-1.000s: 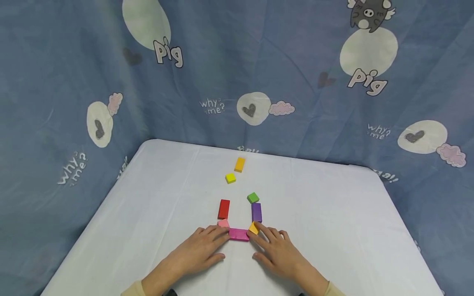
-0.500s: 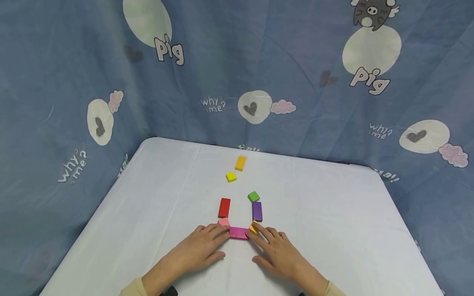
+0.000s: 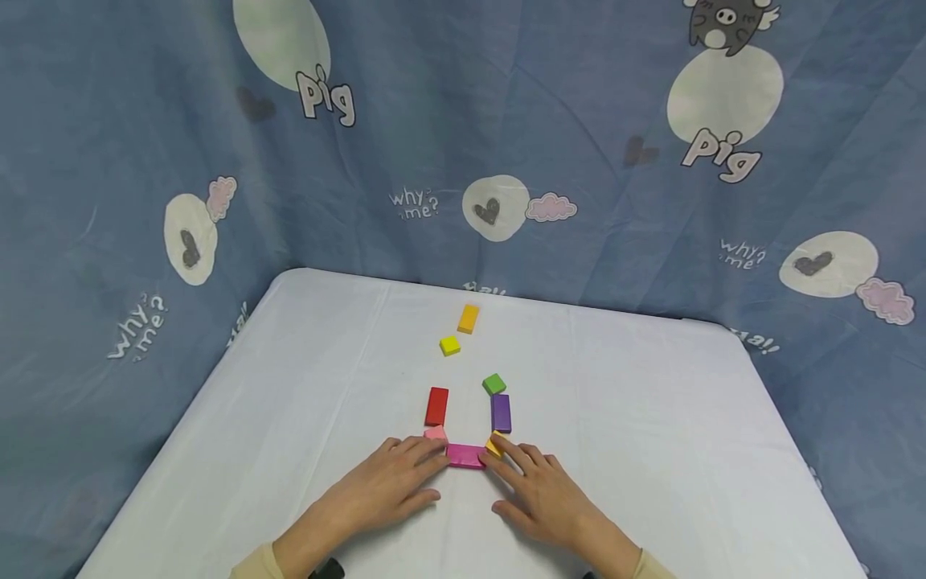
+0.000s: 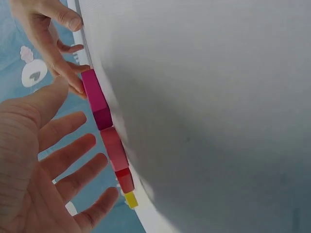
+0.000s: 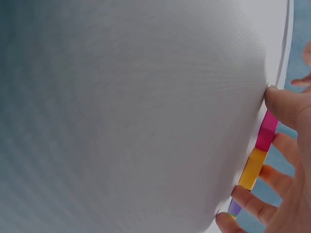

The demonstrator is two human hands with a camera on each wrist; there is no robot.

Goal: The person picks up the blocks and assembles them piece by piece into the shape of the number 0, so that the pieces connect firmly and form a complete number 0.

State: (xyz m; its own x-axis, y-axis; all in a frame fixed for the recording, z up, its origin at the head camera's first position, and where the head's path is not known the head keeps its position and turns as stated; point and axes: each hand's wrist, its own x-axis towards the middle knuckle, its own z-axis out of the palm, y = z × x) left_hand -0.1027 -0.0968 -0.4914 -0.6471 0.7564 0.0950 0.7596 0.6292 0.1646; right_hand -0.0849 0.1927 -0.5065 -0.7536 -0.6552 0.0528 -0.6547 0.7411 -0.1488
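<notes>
In the head view a magenta block lies crosswise between my two hands. My left hand is spread flat, its fingertips at the block's left end and by a pink block. My right hand has straight, spread fingers, with one fingertip at the magenta block's right end. Another rests on a small yellow-orange block, partly covering it. Beyond these, a red block stretches away from the pink one, and a purple block from the yellow-orange one. A green block sits at the purple block's far end.
Farther back lie a small yellow block and an oblong orange block, apart from the others. All the blocks are on a white-covered table. A blue printed curtain hangs behind it.
</notes>
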